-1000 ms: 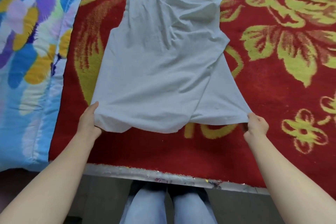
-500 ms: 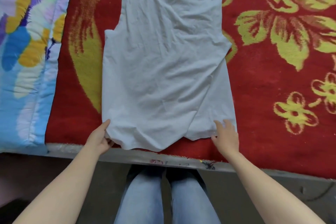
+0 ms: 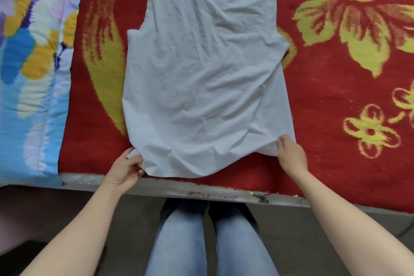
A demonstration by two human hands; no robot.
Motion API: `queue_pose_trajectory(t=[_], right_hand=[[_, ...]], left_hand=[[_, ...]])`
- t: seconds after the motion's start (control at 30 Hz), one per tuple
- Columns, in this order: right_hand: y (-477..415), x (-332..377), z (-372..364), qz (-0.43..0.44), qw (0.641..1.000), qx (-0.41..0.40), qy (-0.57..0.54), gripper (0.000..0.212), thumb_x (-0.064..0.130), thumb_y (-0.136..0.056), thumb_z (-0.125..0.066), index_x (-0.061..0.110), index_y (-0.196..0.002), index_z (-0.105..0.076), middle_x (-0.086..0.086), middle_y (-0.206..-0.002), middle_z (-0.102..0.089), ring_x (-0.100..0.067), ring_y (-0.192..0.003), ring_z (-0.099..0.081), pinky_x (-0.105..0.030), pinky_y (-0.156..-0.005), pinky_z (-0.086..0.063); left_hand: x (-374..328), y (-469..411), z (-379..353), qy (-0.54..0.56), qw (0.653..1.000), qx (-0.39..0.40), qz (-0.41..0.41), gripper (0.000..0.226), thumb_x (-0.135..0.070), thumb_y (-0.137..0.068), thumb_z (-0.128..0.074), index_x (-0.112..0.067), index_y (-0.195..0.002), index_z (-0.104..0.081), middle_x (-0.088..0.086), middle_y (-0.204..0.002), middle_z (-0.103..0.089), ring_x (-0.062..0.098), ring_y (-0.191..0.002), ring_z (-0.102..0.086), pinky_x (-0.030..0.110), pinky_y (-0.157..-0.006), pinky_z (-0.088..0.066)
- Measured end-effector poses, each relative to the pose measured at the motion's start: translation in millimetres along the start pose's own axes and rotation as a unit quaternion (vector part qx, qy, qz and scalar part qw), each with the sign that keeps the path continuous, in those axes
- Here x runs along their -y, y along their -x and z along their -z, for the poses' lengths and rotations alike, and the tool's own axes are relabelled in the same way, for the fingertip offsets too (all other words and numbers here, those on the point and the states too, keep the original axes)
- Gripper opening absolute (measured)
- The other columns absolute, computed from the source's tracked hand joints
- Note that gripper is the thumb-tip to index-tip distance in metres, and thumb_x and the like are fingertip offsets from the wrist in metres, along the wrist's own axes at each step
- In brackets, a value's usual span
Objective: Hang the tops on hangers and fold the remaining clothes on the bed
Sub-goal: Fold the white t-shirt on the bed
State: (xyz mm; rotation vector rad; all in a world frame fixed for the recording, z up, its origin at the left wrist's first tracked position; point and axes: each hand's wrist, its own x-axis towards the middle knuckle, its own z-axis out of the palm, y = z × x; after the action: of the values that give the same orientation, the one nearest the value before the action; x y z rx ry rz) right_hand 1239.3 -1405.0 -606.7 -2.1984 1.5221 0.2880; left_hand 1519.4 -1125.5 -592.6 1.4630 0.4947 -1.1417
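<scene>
Red blanket (image 3: 336,87) with yellow-green flowers covers the bed (image 3: 179,188). On it, in the middle of the view, lies one grey sleeveless top (image 3: 201,78) — flat and creased, neck toward 12 o'clock, hem toward 6 o'clock near the bed's edge. A second layer of cloth shows past the upper one along its 4 o'clock side.

Two hands are at the hem, one at each lower corner. The left hand (image 3: 125,170), at 7 o'clock from the top's middle, pinches its corner between thumb and curled fingers, with a bit of cloth bunched in the grasp. The right hand (image 3: 291,154), at 4 o'clock, is back-up, its fingers curled over the other corner and its thumb on the cloth, gripping it. Both forearms are bare and reach in from the lower corners of the view.

One patterned quilt (image 3: 29,74) — blue, yellow and purple — lies at 9 o'clock, apart from the top. At 6 o'clock, below the bed edge, are two legs in blue jeans (image 3: 201,242).
</scene>
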Motion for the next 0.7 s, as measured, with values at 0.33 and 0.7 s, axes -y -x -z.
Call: queue_pose_trajectory(t=[0.33,0.7], right_hand=[[-17,-69,42,-0.327,0.798,-0.274,-0.425,0.015,0.003,-0.091,-0.037,0.016,-0.088,-0.045,0.01,-0.075,-0.042,-0.016,-0.089,-0.044,-0.017,-0.062,-0.036],[18,-66,35,-0.053,0.993,-0.035,-0.1,0.043,0.001,-0.088,-0.054,0.01,-0.13,-0.048,-0.023,-0.114,-0.061,-0.039,-0.104,-0.057,-0.037,-0.079,-0.04]], left_hand=[[3,-3,-2,-0.39,0.912,-0.06,-0.114,0.053,0.007,-0.075,-0.069,-0.015,-0.12,-0.054,0.006,-0.09,-0.056,0.021,-0.085,-0.054,0.028,-0.072,-0.046],[17,12,-4,-0.478,0.807,-0.253,-0.24,0.021,-0.013,-0.09,-0.055,-0.013,-0.111,-0.058,0.013,-0.09,-0.064,0.035,-0.086,-0.061,0.038,-0.07,-0.044]])
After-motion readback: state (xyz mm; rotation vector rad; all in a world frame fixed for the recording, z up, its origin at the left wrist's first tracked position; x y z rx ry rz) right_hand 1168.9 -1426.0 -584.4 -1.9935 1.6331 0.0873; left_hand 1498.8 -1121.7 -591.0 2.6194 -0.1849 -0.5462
